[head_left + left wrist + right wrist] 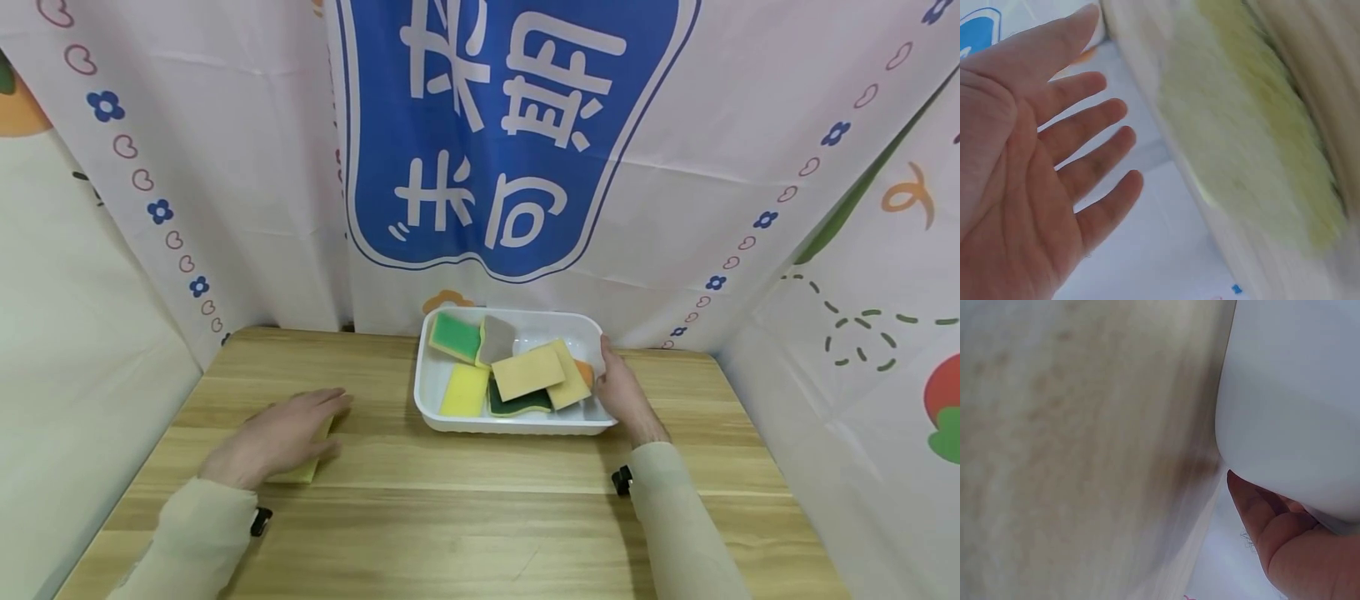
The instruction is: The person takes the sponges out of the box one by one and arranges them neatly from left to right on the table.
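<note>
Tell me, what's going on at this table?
Someone's right grip holds the right end of a white tub, which stands near the table's far edge with several sponges in it. Their left grip is open over another sponge, a yellow one lying on the table to the tub's left, not in the tub.

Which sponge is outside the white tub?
The yellow sponge on the wooden table, partly hidden beneath the left grip in the head view. All other visible sponges lie inside the white tub.
</note>
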`<state>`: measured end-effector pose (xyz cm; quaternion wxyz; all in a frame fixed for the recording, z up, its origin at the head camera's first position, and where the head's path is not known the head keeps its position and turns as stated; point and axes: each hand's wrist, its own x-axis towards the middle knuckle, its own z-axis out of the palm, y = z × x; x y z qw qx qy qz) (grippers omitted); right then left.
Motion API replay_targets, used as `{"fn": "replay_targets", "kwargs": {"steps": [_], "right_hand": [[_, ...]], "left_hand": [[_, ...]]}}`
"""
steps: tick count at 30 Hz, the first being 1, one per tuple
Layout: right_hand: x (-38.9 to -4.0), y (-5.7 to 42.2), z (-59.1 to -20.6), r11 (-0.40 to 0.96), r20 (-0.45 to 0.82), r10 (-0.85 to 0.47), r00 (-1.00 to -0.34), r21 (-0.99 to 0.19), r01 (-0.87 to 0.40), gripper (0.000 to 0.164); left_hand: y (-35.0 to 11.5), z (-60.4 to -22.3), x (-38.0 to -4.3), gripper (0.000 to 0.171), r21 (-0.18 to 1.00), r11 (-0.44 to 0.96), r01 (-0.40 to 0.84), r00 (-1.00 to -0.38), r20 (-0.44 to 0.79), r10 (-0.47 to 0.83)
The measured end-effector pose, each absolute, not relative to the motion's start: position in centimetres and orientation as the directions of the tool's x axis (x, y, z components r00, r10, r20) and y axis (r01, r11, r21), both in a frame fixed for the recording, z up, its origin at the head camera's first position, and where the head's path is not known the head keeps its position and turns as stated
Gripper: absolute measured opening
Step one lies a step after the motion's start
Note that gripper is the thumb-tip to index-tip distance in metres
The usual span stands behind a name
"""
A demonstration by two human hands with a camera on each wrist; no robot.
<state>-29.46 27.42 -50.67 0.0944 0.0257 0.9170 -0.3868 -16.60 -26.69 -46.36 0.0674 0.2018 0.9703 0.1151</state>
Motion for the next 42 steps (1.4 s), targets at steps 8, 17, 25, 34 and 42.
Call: {"fn": "replay_targets", "kwargs": {"steps": [8, 17, 25, 34, 42], "right_hand": [[-29.4, 27.5, -50.8, 0.705, -0.189, -0.026, -0.982, -0.699, 0.116, 0.091], [-29.3, 27.4, -50.7, 0.704, -0.192, -0.028, -0.981, -0.700, 0.117, 0.091], [-29.2, 27.3, -50.5, 0.706, -0.180, -0.034, -0.983, -0.700, 0.104, 0.090], [-29.2, 27.3, -50.5, 0.702, -0.184, -0.030, -0.982, -0.703, 0.110, 0.090], [-29.4, 27.4, -50.7, 0.708, -0.196, -0.026, -0.980, -0.695, 0.120, 0.090]], "left_hand": [[-22.7, -45.3, -17.9, 0.064, 0.231, 0.879, 0.416, -0.908, 0.058, 0.415], [-18.8, -45.6, -20.4, 0.063, 0.207, 0.877, 0.433, -0.900, 0.150, 0.409], [-16.0, -46.1, -23.0, 0.065, 0.182, 0.871, 0.456, -0.889, 0.147, 0.434], [-14.6, -47.3, -26.3, 0.060, 0.126, 0.837, 0.532, -0.838, 0.216, 0.500], [-13.6, -47.9, -29.3, 0.063, 0.096, 0.856, 0.507, -0.857, 0.161, 0.490]]}}
